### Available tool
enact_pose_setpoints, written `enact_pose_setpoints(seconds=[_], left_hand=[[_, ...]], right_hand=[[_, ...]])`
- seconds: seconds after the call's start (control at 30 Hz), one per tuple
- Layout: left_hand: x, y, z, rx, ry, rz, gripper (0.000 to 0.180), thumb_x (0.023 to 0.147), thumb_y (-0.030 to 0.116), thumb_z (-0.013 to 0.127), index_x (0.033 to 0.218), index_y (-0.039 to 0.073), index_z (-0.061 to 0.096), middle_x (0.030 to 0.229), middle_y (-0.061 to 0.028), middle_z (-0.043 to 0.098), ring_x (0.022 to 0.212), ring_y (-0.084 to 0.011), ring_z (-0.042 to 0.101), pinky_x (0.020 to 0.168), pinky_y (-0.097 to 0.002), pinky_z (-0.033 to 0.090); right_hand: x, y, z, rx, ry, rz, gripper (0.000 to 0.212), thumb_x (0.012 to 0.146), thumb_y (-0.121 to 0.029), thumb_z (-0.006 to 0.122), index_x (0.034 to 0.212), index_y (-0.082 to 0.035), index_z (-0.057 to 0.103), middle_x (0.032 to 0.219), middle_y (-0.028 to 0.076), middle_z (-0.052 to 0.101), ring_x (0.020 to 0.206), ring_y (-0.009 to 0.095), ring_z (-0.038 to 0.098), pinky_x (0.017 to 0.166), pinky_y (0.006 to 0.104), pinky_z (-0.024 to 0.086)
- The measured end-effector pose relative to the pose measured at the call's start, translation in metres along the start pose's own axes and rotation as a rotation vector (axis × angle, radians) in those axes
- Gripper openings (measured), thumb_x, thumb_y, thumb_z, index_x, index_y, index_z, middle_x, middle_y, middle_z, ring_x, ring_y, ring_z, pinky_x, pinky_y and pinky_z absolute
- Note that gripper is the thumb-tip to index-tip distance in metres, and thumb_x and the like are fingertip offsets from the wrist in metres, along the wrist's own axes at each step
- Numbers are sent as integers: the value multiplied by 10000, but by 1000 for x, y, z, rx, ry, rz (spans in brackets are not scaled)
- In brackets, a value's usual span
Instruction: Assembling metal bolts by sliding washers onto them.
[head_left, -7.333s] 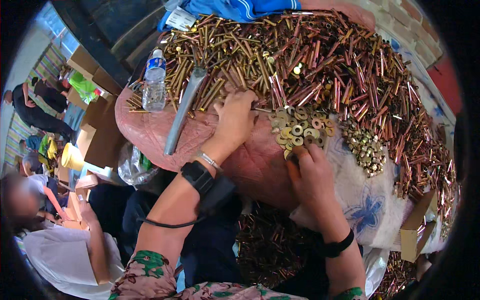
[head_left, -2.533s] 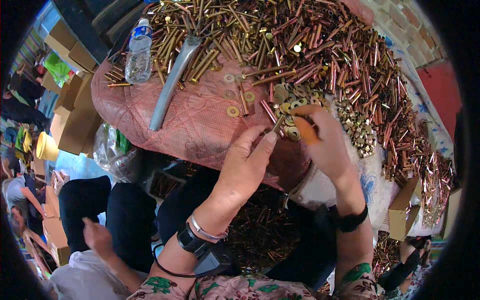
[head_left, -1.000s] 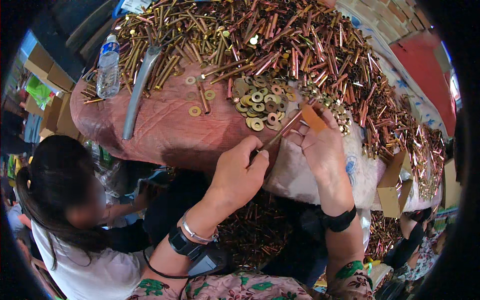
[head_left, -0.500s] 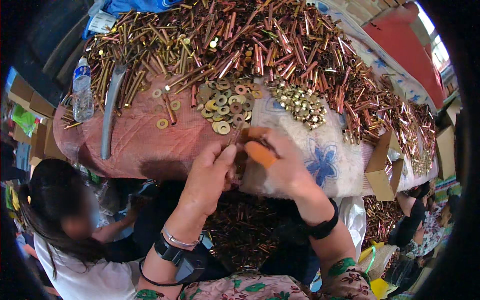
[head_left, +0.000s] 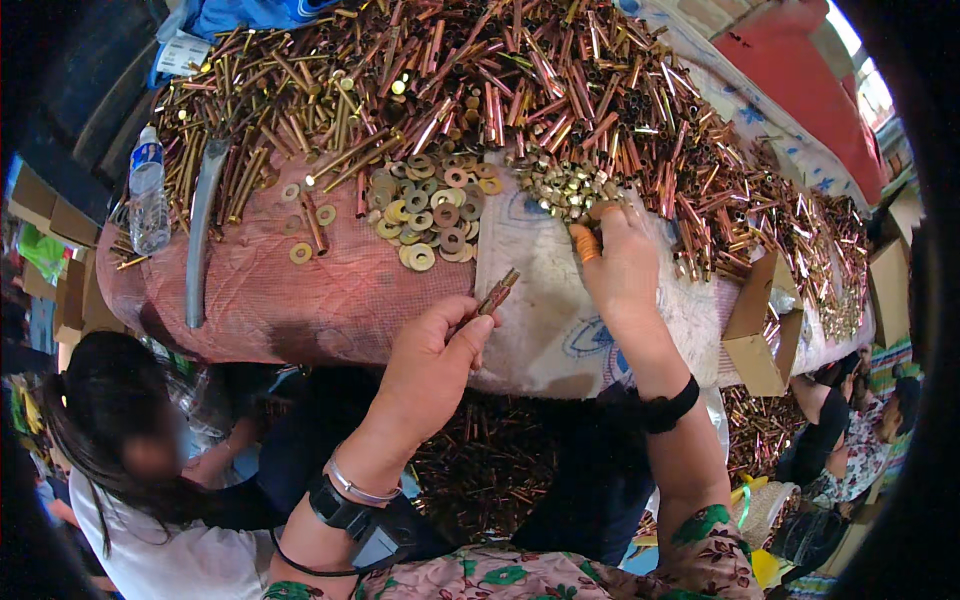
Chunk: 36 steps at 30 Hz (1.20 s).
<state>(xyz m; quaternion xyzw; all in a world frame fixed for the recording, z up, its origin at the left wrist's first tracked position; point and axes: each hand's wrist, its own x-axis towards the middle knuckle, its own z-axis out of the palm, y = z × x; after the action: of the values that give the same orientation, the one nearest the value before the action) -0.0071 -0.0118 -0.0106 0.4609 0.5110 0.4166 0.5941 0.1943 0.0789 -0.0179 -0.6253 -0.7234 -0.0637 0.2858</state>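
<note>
My left hand (head_left: pixel 432 348) is closed, thumb and fingers pinching a metal expansion bolt (head_left: pixel 498 292) whose threaded end points up and to the right. My right hand (head_left: pixel 625 265) reaches down at the near edge of a heap of small shiny nuts (head_left: pixel 560 188). An orange cover (head_left: pixel 584 243) wraps its thumb, which stands apart from the bent fingers; their tips are partly hidden. Left of the nuts lies a heap of flat round washers (head_left: pixel 440 205). Beyond both spreads a large pile of coppery metal tubes and bolts (head_left: pixel 560 80).
A water bottle (head_left: pixel 149 195) and a grey curved tube (head_left: pixel 205 235) stand and lie at the left. A small cardboard box (head_left: pixel 758 350) sits at the right edge. A person in white (head_left: pixel 170 530) is close by at lower left. More metal parts (head_left: pixel 485 465) lie below the padded edge.
My right hand has moved away from my left, up and to the right, to the nuts. My left hand keeps the bolt, its threaded end now in plain sight.
</note>
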Motion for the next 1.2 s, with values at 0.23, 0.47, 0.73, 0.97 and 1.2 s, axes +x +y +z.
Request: enact_pose_setpoints(seconds=[0.23, 0.47, 0.73, 0.97, 1.2], left_hand=[[-1, 3, 4, -10, -37, -5, 166, 904, 203, 490, 957, 77, 583, 622, 75, 436, 544, -5, 361, 471, -148, 281], [-1, 1, 1, -2, -29, 2, 157, 912, 181, 470, 950, 65, 569, 629, 69, 425, 554, -9, 366, 475, -157, 290], [-1, -1, 5, 32, -26, 6, 137, 906, 144, 474, 962, 36, 536, 646, 61, 421, 585, -25, 381, 510, -173, 315], [-2, -3, 8, 5, -38, 24, 113, 897, 130, 489, 930, 33, 538, 659, 60, 435, 596, -26, 391, 518, -180, 327], [-2, -4, 7, 89, -45, 61, 112, 888, 131, 504, 927, 29, 530, 649, 56, 435, 585, -27, 394, 512, -194, 334]], right_hand=[[1, 3, 1, 40, 2, -71, 192, 738, -107, 643, 874, -32, 531, 824, 176, 566, 722, 358, 565, 638, 411, 471], [-10, -7, -8, 1082, -113, 292, 177, 794, 0, 590, 967, -21, 557, 796, 48, 601, 695, 141, 570, 621, 255, 461], [-33, -24, -10, 1664, -224, 484, 216, 803, -11, 604, 1015, -36, 571, 891, 35, 598, 764, 135, 576, 673, 273, 475], [-45, -23, -3, 1649, -241, 402, 221, 802, -9, 604, 1018, -33, 565, 933, 51, 591, 776, 145, 579, 674, 269, 480], [-46, -31, -11, 1488, -329, 385, 203, 793, -32, 621, 993, -31, 591, 821, 8, 601, 724, 88, 560, 651, 209, 441]])
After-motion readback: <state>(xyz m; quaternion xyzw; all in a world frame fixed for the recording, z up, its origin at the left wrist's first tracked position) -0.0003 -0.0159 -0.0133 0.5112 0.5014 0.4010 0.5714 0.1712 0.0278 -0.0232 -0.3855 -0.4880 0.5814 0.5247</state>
